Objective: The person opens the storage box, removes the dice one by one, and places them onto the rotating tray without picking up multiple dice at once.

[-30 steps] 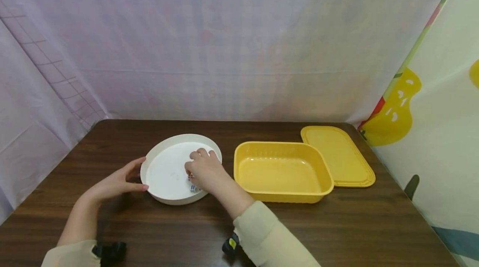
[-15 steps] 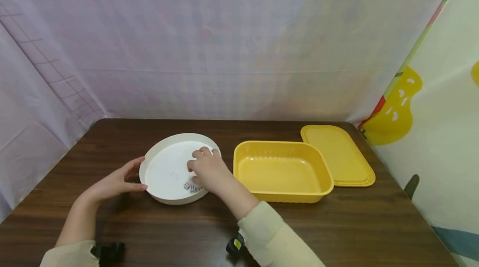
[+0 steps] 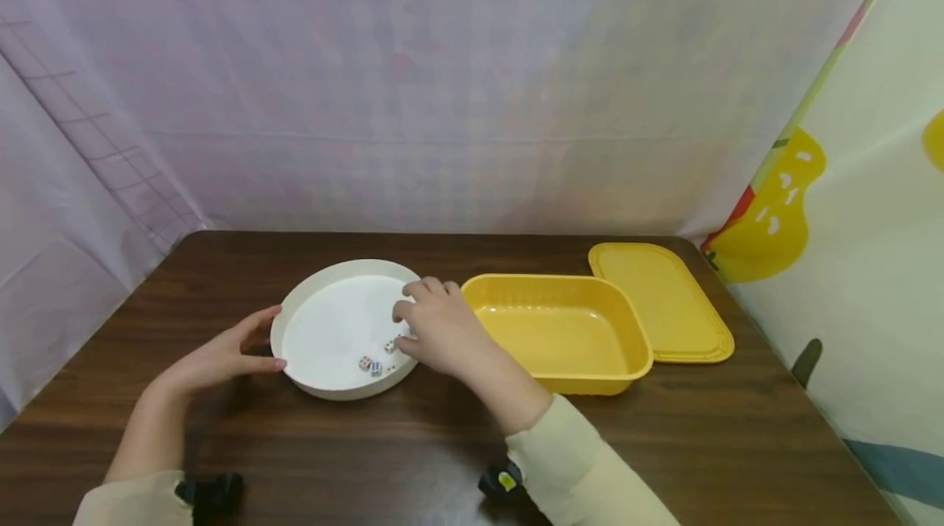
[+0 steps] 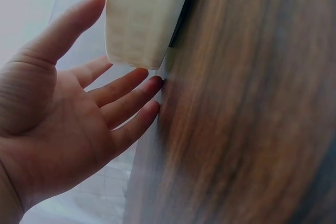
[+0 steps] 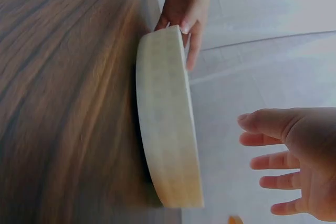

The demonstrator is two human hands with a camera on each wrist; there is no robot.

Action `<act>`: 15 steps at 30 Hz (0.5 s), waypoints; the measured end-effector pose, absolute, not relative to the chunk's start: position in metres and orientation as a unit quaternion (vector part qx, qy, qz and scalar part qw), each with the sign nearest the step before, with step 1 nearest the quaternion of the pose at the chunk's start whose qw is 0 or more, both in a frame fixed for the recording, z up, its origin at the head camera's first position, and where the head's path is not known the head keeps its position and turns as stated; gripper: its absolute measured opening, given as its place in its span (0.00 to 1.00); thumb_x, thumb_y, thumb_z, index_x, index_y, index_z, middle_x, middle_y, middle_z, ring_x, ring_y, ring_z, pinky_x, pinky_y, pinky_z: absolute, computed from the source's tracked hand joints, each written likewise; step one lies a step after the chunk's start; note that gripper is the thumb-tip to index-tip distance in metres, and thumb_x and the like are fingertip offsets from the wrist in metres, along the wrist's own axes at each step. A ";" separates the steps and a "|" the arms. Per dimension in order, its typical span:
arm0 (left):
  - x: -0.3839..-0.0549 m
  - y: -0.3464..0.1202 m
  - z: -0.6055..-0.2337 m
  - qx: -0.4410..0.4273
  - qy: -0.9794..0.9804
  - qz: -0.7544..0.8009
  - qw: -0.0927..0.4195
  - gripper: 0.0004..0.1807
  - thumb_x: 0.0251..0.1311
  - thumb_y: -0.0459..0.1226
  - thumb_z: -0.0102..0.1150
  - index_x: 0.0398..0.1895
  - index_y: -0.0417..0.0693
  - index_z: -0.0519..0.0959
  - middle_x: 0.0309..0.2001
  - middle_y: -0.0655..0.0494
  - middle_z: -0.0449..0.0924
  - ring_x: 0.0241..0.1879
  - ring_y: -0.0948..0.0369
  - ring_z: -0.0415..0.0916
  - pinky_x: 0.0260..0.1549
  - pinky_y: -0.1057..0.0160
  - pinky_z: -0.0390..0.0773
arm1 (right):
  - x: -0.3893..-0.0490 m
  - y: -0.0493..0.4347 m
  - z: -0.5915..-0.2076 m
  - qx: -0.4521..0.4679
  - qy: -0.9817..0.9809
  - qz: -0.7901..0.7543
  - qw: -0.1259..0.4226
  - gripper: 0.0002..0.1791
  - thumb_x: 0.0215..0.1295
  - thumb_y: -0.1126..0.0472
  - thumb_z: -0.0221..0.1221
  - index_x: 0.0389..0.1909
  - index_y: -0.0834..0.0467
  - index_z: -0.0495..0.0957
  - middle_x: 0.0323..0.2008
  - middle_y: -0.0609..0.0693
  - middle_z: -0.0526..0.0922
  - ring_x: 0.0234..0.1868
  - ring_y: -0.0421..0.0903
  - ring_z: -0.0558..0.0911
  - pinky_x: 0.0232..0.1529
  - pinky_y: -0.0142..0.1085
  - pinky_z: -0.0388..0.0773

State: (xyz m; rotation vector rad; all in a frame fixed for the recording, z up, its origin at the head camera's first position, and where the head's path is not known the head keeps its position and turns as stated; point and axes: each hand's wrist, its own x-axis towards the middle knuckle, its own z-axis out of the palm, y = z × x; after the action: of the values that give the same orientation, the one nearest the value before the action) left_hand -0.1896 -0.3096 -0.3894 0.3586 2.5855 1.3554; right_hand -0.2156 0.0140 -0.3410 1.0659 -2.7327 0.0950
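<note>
A round white tray [image 3: 335, 329] with a raised rim sits left of the middle of the table. Several small white dice [image 3: 376, 369] with coloured dots lie spread on its near right part. My left hand [image 3: 234, 358] touches the tray's left rim with extended fingers; in the left wrist view, the thumb is at the rim's top and fingertips are along the outer wall [image 4: 144, 19]. Over the right side of the tray hovers my right hand [image 3: 442, 328], fingers loosely bent and apart. In the right wrist view, nothing shows held by that hand [image 5: 294, 161].
Right of the tray stands a yellow rectangular tub [image 3: 560, 337] with nothing in it. Its yellow lid [image 3: 664, 305] lies on the dark wooden table [image 3: 354, 460], behind and right of it. A pale curtain [image 3: 442, 83] hangs along the back.
My right hand has lifted and moved right across the tray, towards the yellow tub, leaving more dice visible and spread on the tray. My left hand stays at the rim.
</note>
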 end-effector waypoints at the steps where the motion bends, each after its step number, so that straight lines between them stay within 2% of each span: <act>1: -0.190 -0.310 -0.389 0.121 0.874 0.459 0.100 0.49 0.58 0.37 0.65 0.73 0.32 0.44 0.65 0.26 0.56 0.62 0.35 0.58 0.55 0.38 0.61 | -0.216 0.018 -0.340 0.362 -0.925 0.037 0.107 0.15 0.61 0.46 0.63 0.45 0.48 0.82 0.54 0.49 0.75 0.57 0.49 0.68 0.56 0.47 0.63; 5: -0.190 -0.308 -0.387 0.119 0.876 0.456 0.098 0.46 0.61 0.39 0.62 0.73 0.32 0.44 0.64 0.26 0.57 0.62 0.35 0.58 0.55 0.38 0.61 | -0.215 0.036 -0.335 0.357 -0.925 0.049 0.119 0.14 0.61 0.48 0.64 0.44 0.50 0.82 0.53 0.50 0.76 0.57 0.51 0.69 0.56 0.48 0.63; 9: -0.190 -0.307 -0.382 0.107 0.883 0.446 0.102 0.45 0.65 0.42 0.58 0.73 0.32 0.43 0.63 0.26 0.58 0.63 0.35 0.57 0.55 0.38 0.60 | -0.216 0.058 -0.324 0.331 -0.936 0.061 0.105 0.15 0.61 0.49 0.64 0.45 0.51 0.82 0.55 0.52 0.75 0.58 0.53 0.68 0.58 0.51 0.62; 15: -0.194 -0.306 -0.368 0.063 0.897 0.420 0.123 0.48 0.66 0.49 0.55 0.73 0.32 0.38 0.65 0.23 0.53 0.64 0.33 0.51 0.56 0.35 0.58 | -0.224 0.102 -0.311 0.297 -0.944 0.063 0.127 0.18 0.60 0.49 0.64 0.46 0.54 0.82 0.54 0.52 0.75 0.57 0.55 0.69 0.56 0.54 0.62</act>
State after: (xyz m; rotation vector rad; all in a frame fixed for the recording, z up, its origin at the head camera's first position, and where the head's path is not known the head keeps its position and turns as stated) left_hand -0.1940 -0.3060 -0.3679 0.1844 2.6175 1.2249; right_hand -0.2245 0.1023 -0.3105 0.8638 -2.7492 0.1846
